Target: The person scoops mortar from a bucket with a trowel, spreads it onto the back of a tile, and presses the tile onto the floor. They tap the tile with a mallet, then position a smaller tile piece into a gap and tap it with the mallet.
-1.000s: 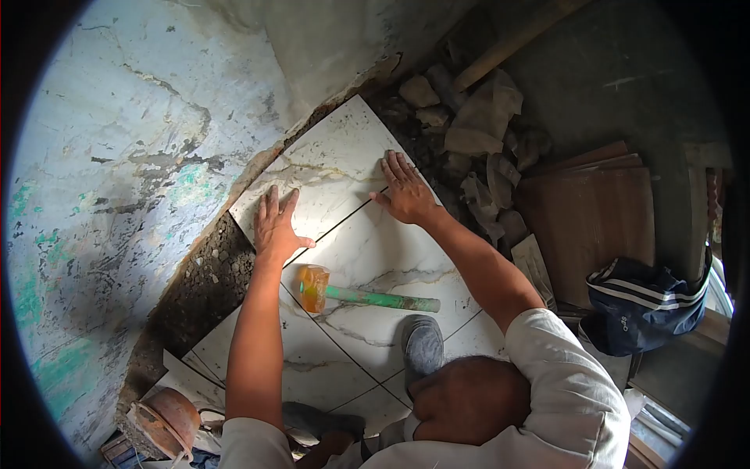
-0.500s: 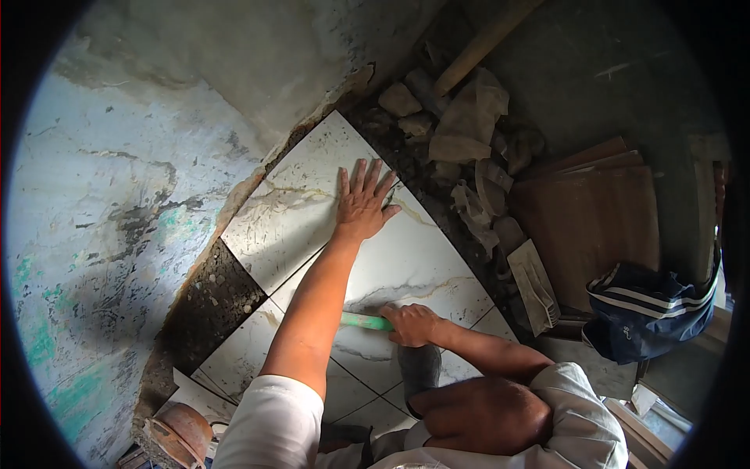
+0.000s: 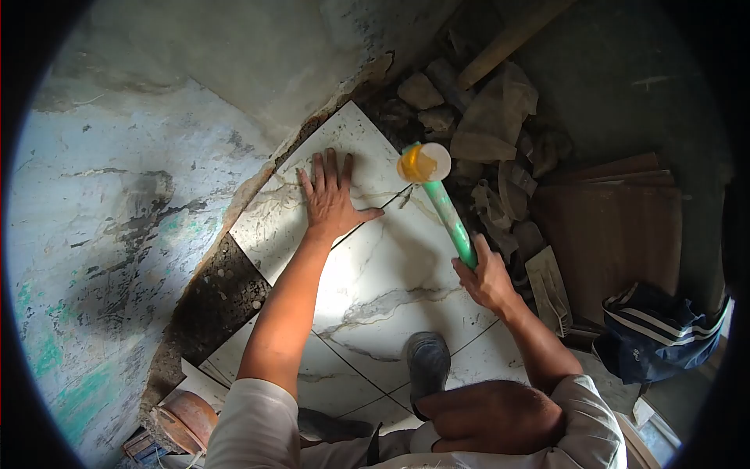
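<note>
My left hand (image 3: 331, 205) lies flat with fingers spread on a white marbled tile (image 3: 273, 211) beside the wall, its thumb reaching toward the joint with the adjoining tile (image 3: 398, 258). Raised above the tiles on the right, my right hand (image 3: 486, 275) is closed round the green handle of a mallet (image 3: 450, 219). The mallet's yellow and white head (image 3: 424, 162) points away from me, over the far corner of the tiles near the rubble.
A peeling blue wall (image 3: 101, 219) runs along the left, with bare soil (image 3: 219, 293) at its foot. Broken rubble (image 3: 492, 117), brown boards (image 3: 613, 227) and a blue bag (image 3: 660, 332) are on the right. A reddish bowl (image 3: 187, 418) sits at lower left.
My right hand has lifted the mallet up and to the right, bringing its head into full view. My left hand has shifted left on the tile. The view has moved slightly.
</note>
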The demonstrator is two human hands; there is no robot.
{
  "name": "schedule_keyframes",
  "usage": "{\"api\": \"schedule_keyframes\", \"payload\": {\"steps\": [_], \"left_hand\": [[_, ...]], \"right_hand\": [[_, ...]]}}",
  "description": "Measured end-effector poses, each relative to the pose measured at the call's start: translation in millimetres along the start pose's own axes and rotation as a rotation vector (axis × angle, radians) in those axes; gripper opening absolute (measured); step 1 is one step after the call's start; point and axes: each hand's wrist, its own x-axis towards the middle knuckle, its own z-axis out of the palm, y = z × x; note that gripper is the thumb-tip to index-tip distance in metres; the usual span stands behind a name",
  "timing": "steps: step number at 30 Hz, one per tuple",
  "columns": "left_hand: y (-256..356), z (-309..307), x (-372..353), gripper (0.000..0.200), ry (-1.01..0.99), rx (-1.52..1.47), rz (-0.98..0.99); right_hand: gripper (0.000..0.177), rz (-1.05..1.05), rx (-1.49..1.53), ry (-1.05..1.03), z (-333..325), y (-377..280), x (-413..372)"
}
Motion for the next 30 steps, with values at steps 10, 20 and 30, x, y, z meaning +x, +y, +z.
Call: {"api": "schedule_keyframes", "payload": {"steps": [10, 20, 30], "left_hand": [[-1, -5, 1, 0.135, -0.083, 0.04, -0.037], [-1, -5, 6, 0.134, -0.013, 0.06, -0.006], [2, -8, 1, 0.135, -0.125, 0.029, -0.073]], "right_hand": [[0.037, -0.143, -0.437, 0.118, 45, 19, 74], [0.033, -0.17, -0.453, 0.084, 44, -2, 85], [0.032, -0.14, -0.364, -0.047, 48, -24, 116]]}}
